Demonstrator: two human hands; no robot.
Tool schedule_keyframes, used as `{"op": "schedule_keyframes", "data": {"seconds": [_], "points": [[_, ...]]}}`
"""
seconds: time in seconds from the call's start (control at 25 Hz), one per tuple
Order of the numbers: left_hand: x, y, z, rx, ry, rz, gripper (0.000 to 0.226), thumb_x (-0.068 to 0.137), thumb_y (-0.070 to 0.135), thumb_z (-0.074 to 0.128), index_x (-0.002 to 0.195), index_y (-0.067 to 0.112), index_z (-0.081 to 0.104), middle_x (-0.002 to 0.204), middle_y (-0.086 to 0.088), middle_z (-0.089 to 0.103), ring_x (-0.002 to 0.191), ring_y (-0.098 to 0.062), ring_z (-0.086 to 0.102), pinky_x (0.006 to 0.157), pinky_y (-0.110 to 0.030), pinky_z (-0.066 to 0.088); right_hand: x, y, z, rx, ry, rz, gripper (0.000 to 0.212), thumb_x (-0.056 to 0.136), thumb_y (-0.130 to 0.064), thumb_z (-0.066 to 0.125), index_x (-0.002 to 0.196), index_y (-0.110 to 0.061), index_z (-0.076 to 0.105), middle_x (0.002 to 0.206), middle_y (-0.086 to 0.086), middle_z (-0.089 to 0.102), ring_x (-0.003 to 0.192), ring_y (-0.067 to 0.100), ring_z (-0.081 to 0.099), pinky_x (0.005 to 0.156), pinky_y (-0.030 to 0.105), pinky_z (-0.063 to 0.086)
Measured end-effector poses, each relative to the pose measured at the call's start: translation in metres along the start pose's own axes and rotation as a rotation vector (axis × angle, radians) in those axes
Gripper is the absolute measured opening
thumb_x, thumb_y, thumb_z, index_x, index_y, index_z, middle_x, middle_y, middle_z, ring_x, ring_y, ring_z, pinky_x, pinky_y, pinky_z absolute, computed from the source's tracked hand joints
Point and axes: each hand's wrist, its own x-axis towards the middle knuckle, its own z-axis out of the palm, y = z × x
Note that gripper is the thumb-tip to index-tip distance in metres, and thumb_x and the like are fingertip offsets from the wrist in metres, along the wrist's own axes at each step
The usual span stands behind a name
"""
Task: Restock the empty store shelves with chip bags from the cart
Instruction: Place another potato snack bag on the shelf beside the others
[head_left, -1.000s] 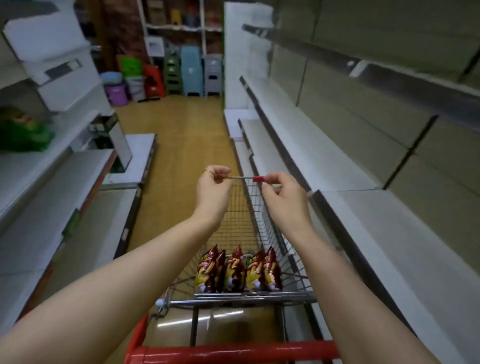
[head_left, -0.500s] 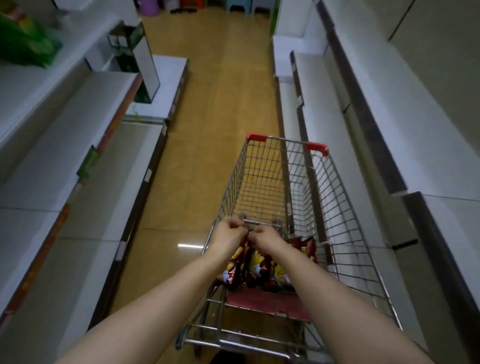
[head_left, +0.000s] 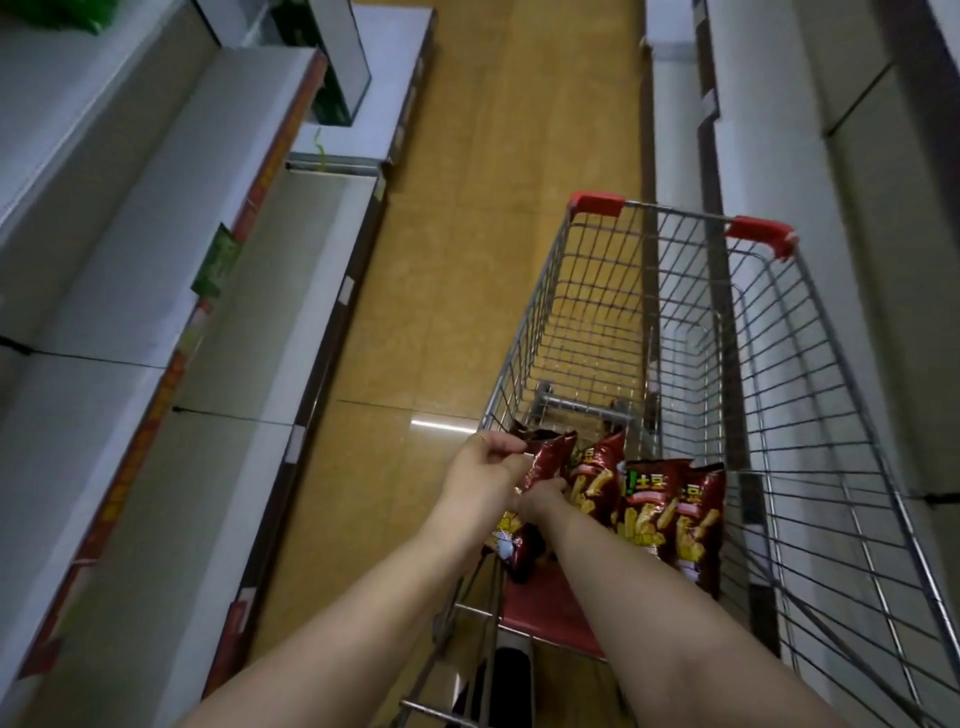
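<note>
A wire shopping cart (head_left: 769, 364) with red corner caps stands in the aisle in front of me. Several dark red chip bags (head_left: 649, 499) stand in a row at its near end. My left hand (head_left: 483, 467) pinches the top of the leftmost chip bag (head_left: 548, 462). My right hand (head_left: 540, 499) grips the same bag lower down, its fingers mostly hidden behind the bag and my left hand.
White shelves (head_left: 130, 291) with red price strips run along the left, and more white shelves (head_left: 769, 156) along the right beside the cart. A green and white box (head_left: 332, 67) sits on the left shelving further on. Yellow tiled floor (head_left: 483, 208) stretches ahead.
My view has tilted down toward the cart. Both hands have dropped from the air above the cart onto the leftmost chip bag and taken hold of it.
</note>
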Motion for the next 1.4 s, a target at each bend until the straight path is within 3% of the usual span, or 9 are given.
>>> {"op": "schedule_keyframes", "data": {"seconds": [0.2,0.4,0.52,0.64,0.72,0.84,1.0,1.28,1.4], "points": [[-0.009,0.002,0.014,0.048,0.010,0.026,0.015,0.089,0.002,0.055,0.102,0.008,0.055,0.095,-0.008,0.057,0.085,-0.018,0.052,0.068,-0.023,0.042,-0.014,0.005,-0.035,0.026,-0.014,-0.093,0.087,0.071,-0.016,0.080,0.137,0.005,0.026,0.128,0.015,0.053,0.117,0.028,0.054,0.091,0.029,0.046],[-0.034,0.021,0.042,0.127,0.050,0.116,0.040,0.086,0.011,0.063,0.123,0.008,0.049,0.110,-0.008,0.057,0.101,-0.024,0.056,0.092,-0.033,0.045,-0.094,0.009,-0.127,0.329,-0.003,-0.322,0.050,0.064,-0.006,0.082,0.107,-0.005,0.057,0.093,0.007,0.069,0.085,0.023,0.066,0.068,0.028,0.054],[-0.070,0.040,0.064,0.105,-0.019,0.203,0.076,0.077,0.036,0.072,0.138,0.007,0.037,0.125,-0.005,0.054,0.112,-0.031,0.058,0.097,-0.047,0.047,-0.180,0.026,-0.189,0.421,-0.007,-0.553,0.039,0.071,-0.006,0.077,0.105,-0.013,0.061,0.092,0.002,0.071,0.085,0.020,0.069,0.079,0.035,0.055],[-0.126,0.065,0.082,-0.017,-0.153,0.311,0.092,0.074,0.040,0.075,0.146,0.010,0.025,0.123,0.000,0.053,0.108,-0.024,0.060,0.093,-0.038,0.049,-0.263,0.061,-0.235,0.453,0.081,-0.747,0.034,0.076,-0.013,0.074,0.107,-0.015,0.060,0.098,0.004,0.072,0.086,0.021,0.070,0.078,0.034,0.056],[-0.178,0.082,0.090,-0.065,-0.326,0.372,0.098,0.067,0.040,0.074,0.146,0.012,0.025,0.125,-0.002,0.057,0.100,-0.020,0.065,0.078,-0.029,0.052,-0.320,0.090,-0.256,0.504,0.190,-0.834,0.028,0.081,-0.018,0.069,0.106,-0.012,0.060,0.095,0.005,0.073,0.083,0.021,0.071,0.072,0.032,0.056],[-0.258,0.104,0.102,-0.097,-0.538,0.513,0.076,0.060,0.040,0.069,0.128,0.013,0.050,0.105,-0.005,0.070,0.076,-0.015,0.072,0.057,-0.022,0.054,-0.395,0.132,-0.272,0.594,0.365,-0.934,0.022,0.087,-0.026,0.062,0.102,-0.010,0.061,0.091,0.009,0.073,0.081,0.026,0.070,0.075,0.041,0.056],[-0.359,0.118,0.125,-0.150,-0.739,0.669,0.072,0.056,0.041,0.071,0.120,0.015,0.054,0.099,-0.008,0.073,0.080,-0.024,0.072,0.067,-0.034,0.058,-0.496,0.192,-0.284,0.517,0.708,-0.997,0.026,0.092,-0.039,0.052,0.099,-0.014,0.055,0.093,0.006,0.071,0.084,0.023,0.070,0.082,0.051,0.054],[-0.513,0.127,0.178,-0.148,-1.174,0.784,0.055,0.060,0.034,0.070,0.109,0.011,0.058,0.087,-0.008,0.075,0.070,-0.024,0.072,0.057,-0.033,0.057,-0.656,0.297,-0.290,0.437,1.321,-0.918,0.032,0.086,-0.058,0.044,0.110,-0.038,0.039,0.095,-0.010,0.067,0.080,0.004,0.067,0.070,0.028,0.057],[-0.559,0.129,0.209,-0.052,-1.305,0.791,0.052,0.067,0.032,0.074,0.110,0.007,0.059,0.087,-0.011,0.074,0.071,-0.027,0.072,0.062,-0.038,0.058,-0.696,0.332,-0.289,0.410,1.513,-0.762,0.029,0.080,-0.063,0.045,0.095,-0.038,0.041,0.094,-0.014,0.064,0.088,0.006,0.064,0.074,0.027,0.052]]}}
